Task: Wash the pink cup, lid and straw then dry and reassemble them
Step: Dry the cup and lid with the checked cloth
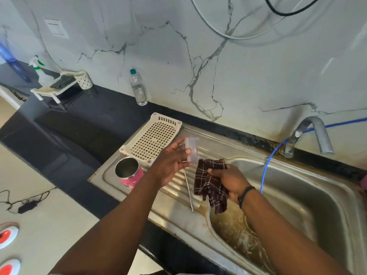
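**Lid in one hand, cloth in the other, cup waiting at the side**

Now the clear lid (191, 149) sits up in the left hand (172, 165), fingers mostly straight with the tips closing on its edge, above the ribbed drainboard (218, 147). The right hand (228, 181) is bunched round a dark checked cloth (210, 183), which hangs just beside the lid at about four o'clock from it, barely apart. Drying the lid looks to be the step in hand.

The metal straw (189, 190) lies flat on the drainboard directly under the hands, its long axis running roughly twelve to six, the near end pointing toward the person. The pink cup (129, 173) stands upright and open-mouthed at about eight o'clock from the lid, just past the left wrist, so the left hand is plainly the nearer one for refitting. Its steel inside shows; whether it is dry I cannot tell.

Further out, a cream slotted tray (153, 137) rests at eleven o'clock, a water bottle (138, 87) against the marble wall, and the tap (309, 133) with a blue hose (266, 169) at two o'clock over the sink basin (297, 205).
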